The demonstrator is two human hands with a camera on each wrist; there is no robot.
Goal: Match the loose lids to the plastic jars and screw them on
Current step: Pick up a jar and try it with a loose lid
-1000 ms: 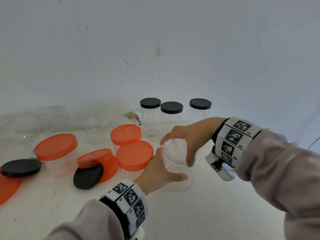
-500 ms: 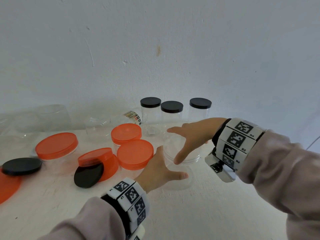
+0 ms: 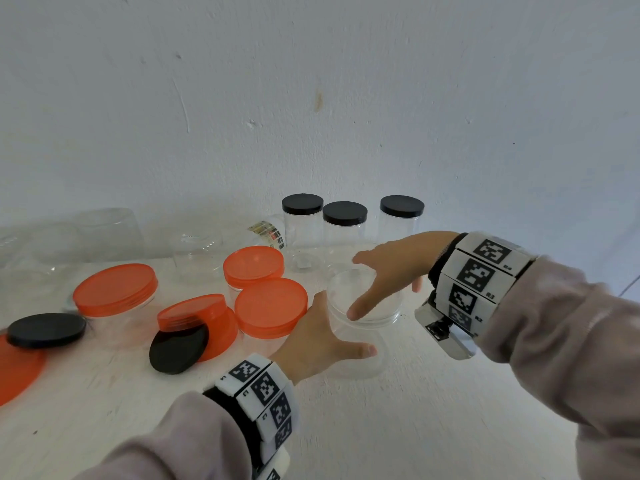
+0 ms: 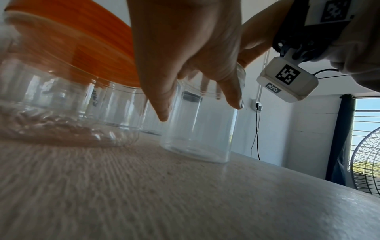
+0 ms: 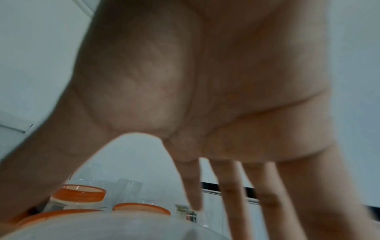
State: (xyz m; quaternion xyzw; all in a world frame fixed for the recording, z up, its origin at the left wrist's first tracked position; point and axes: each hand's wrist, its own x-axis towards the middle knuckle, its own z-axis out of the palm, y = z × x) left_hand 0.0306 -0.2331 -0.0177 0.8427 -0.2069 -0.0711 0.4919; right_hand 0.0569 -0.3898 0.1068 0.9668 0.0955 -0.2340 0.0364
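A clear plastic jar (image 3: 356, 355) stands on the white table (image 3: 415, 427) in the middle of the head view, with a clear lid (image 3: 341, 289) on its mouth. My left hand (image 3: 322, 337) grips the jar's body from the left, thumb across the front. In the left wrist view that hand (image 4: 185, 48) wraps the upper part of the jar (image 4: 197, 136). My right hand (image 3: 374, 278) hovers over the lid with straight, spread fingers, its thumb tip at the lid's near rim. The right wrist view shows the right hand's (image 5: 205, 81) open palm above the lid (image 5: 123, 227).
Three black-lidded jars (image 3: 344, 216) stand behind, by the wall. Orange-lidded jars (image 3: 270, 306) (image 3: 116, 289) sit just left of my left hand. A loose orange lid (image 3: 194, 313) and loose black lids (image 3: 178, 348) (image 3: 46, 329) lie further left. Open clear jars (image 3: 104, 233) stand back left.
My right hand's fingers were curled around the clear lid; they have straightened and spread above it. The left hand has kept its hold on the jar.
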